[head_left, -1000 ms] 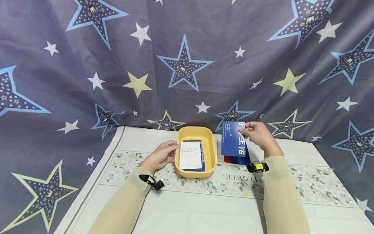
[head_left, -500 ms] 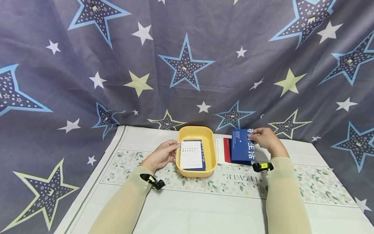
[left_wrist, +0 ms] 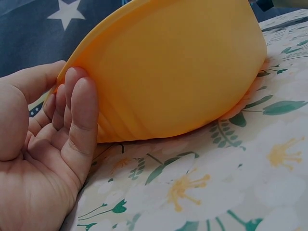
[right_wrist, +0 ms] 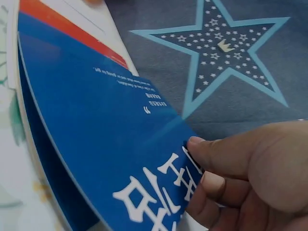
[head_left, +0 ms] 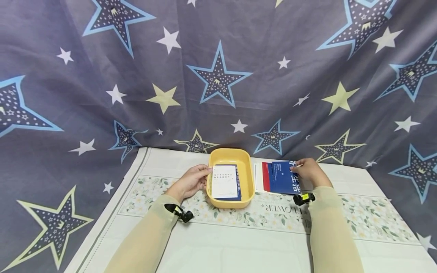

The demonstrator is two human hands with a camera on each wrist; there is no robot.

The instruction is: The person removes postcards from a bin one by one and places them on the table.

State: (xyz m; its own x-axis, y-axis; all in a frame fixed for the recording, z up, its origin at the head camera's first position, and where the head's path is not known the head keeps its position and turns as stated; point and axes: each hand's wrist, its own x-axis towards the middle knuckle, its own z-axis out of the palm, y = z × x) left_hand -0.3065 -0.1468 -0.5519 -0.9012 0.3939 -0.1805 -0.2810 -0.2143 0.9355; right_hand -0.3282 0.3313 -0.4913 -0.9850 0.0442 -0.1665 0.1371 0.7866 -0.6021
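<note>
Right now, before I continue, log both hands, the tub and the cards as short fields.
Left hand: grips the rim of the yellow tub
Right hand: pinches the blue card
In tub: white card lying over a navy card
Right of tub: red strip and cream card, beside blue card
Blue card: gap visible beneath one edge

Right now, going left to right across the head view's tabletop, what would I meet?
Left grip, yellow rectangular plastic tub, white paper card beside it, red paper card, blue paper card with white lettering, right grip.
</note>
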